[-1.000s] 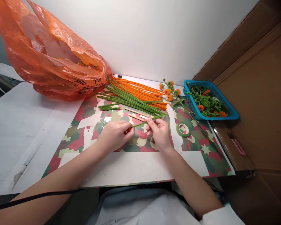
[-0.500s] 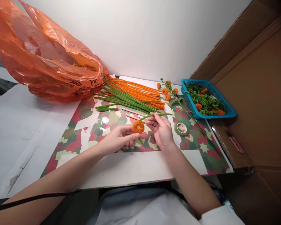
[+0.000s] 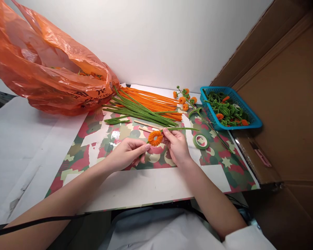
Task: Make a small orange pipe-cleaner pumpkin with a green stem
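Between my hands is an orange ring-shaped pipe-cleaner flower [image 3: 155, 138] with a hole in its middle. A green pipe cleaner [image 3: 185, 128] runs from it, pinched by my right hand [image 3: 175, 145], its free end pointing right. My left hand [image 3: 131, 151] grips the flower's left side, where a bit of green shows at the thumb tip. Just beyond the flower lie two thin wooden sticks [image 3: 146, 124]. A roll of green tape [image 3: 201, 141] lies right of my right hand.
Green pipe cleaners [image 3: 143, 113] lie across orange ones [image 3: 151, 97] at the back. An orange plastic bag [image 3: 54, 80] stands left. A flower spray [image 3: 182, 100] lies near a blue basket [image 3: 258, 122] of green and orange pieces. A pink cutter [image 3: 262, 157] lies at the right edge.
The flower has turned, and its hole looks wider. The green pipe cleaner now extends further right past my right hand. My left hand has moved slightly left, its thumb now at the flower's left side.
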